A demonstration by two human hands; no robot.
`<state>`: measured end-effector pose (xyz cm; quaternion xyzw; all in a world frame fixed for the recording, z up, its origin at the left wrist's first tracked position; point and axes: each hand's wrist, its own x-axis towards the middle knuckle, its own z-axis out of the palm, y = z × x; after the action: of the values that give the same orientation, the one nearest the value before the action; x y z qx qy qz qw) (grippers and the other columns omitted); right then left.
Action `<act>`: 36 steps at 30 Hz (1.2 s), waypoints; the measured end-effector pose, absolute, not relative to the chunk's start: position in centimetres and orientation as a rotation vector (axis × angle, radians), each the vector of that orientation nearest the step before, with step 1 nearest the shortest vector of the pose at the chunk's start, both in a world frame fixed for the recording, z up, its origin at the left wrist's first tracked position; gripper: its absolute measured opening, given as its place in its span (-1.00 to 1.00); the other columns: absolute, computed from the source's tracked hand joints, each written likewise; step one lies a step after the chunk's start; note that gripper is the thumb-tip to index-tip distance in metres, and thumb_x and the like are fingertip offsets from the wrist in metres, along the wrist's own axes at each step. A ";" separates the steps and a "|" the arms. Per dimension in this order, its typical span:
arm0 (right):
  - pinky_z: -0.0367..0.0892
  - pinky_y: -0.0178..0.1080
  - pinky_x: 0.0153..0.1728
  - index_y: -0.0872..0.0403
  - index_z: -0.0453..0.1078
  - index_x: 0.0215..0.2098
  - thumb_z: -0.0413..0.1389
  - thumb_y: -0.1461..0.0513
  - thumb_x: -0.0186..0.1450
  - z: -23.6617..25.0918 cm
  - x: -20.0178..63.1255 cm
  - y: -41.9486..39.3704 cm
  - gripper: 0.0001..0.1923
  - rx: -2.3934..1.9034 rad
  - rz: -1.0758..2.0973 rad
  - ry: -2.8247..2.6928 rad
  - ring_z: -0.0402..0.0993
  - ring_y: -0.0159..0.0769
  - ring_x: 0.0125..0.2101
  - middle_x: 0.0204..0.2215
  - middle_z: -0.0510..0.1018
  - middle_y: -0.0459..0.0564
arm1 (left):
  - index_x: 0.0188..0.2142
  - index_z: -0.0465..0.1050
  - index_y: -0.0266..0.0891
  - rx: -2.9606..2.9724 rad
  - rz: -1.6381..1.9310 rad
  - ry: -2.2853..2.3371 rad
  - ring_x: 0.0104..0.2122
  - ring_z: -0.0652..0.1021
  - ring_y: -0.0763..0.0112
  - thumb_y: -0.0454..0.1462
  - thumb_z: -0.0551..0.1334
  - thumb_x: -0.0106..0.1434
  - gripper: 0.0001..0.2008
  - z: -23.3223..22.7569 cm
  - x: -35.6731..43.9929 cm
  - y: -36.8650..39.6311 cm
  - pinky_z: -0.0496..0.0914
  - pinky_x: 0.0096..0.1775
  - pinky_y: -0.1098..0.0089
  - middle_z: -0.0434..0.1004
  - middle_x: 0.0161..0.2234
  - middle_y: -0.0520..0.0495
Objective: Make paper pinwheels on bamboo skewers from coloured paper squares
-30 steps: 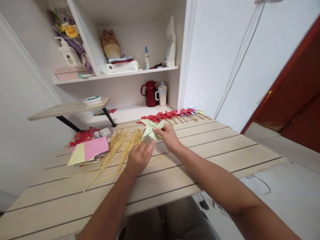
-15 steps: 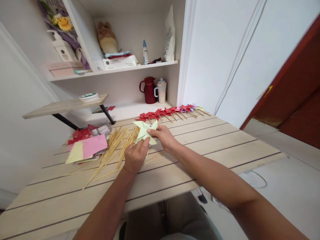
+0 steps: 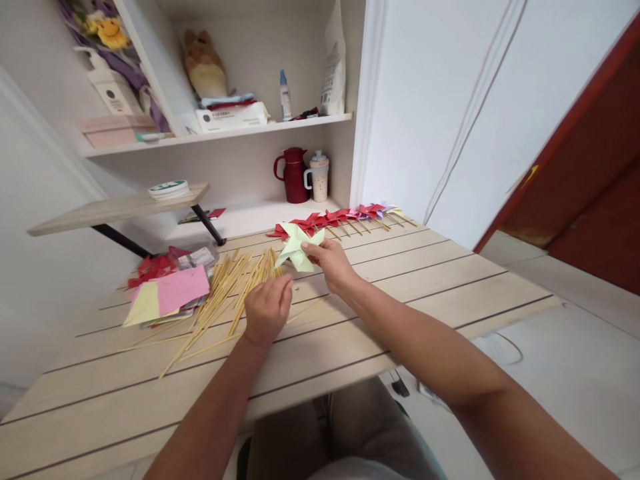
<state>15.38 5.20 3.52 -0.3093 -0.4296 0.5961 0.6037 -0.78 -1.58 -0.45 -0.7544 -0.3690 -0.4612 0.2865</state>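
Note:
A pale green paper pinwheel (image 3: 299,249) is pinched at its right side between the thumb and fingers of my right hand (image 3: 333,261), raised a little above the table. Below and left of it, my left hand (image 3: 270,303) is closed with its fingers curled inward, apart from the pinwheel. What these fingers hold, if anything, is hidden. Just left of that hand, many thin wooden sticks (image 3: 223,293) lie in a loose pile. Behind the pinwheel, a row of finished-looking pinwheels on sticks, mostly red (image 3: 336,217), lies along the table's back edge.
Pink and yellow paper sheets (image 3: 183,291) and red folded paper (image 3: 155,268) lie at the left of the slatted table (image 3: 440,280). A small raised wooden stand (image 3: 120,212) is behind them. A red jug (image 3: 295,177) and a cup (image 3: 319,178) stand under the shelf.
My left hand has let go of the pinwheel and drawn down and left. My right hand keeps hold of it, slightly turned and higher. The view has shifted a little.

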 end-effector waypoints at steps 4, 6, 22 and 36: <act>0.25 -0.23 -0.34 0.07 0.46 -0.49 0.37 0.10 -0.04 3.3 15.5 5.6 -0.73 -0.717 1.345 -1.014 0.33 -0.34 -0.46 -0.51 0.53 -0.08 | 0.16 0.31 -0.23 -1.920 -1.429 -1.149 -0.44 0.49 0.46 -0.28 0.20 0.42 -0.66 -0.4 -0.8 -1.1 0.47 -0.27 0.33 0.53 -0.14 -0.16; 0.25 -0.22 -0.34 0.08 0.47 -0.48 0.37 0.10 -0.03 3.2 15.5 5.6 -0.73 -0.721 1.337 -1.030 0.33 -0.34 -0.45 -0.50 0.53 -0.08 | 0.21 0.26 -0.21 -1.907 -1.493 -1.196 -0.39 0.49 0.45 -0.25 0.21 0.42 -0.60 -0.4 -1.0 -0.8 0.49 -0.23 0.30 0.46 -0.04 -0.21; 0.27 -0.24 -0.32 0.10 0.53 -0.41 0.35 0.08 0.03 3.4 15.4 4.8 -0.73 -0.737 1.275 -1.288 0.38 -0.32 -0.42 -0.48 0.56 -0.08 | 0.17 0.28 -0.17 -1.964 -1.589 -1.486 -0.37 0.47 0.44 -0.16 0.13 0.45 -0.65 -0.6 -1.2 -0.5 0.46 -0.28 0.34 0.38 -0.10 -0.12; 0.29 -0.25 -0.33 0.10 0.55 -0.38 0.29 0.06 0.13 2.4 15.5 4.9 -0.74 -0.775 1.122 -1.567 0.41 -0.31 -0.43 -0.47 0.55 -0.08 | 0.12 0.35 -0.19 -2.060 -1.416 -1.600 -0.21 0.62 0.24 -0.31 0.16 0.35 -0.66 -1.3 -1.5 -0.4 0.47 -0.20 0.27 0.61 -0.08 -0.18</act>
<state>15.47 4.90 2.37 -0.3216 -0.6500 0.4653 0.5074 -1.52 -0.38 -1.30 -0.6916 -0.5370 -0.4752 0.0868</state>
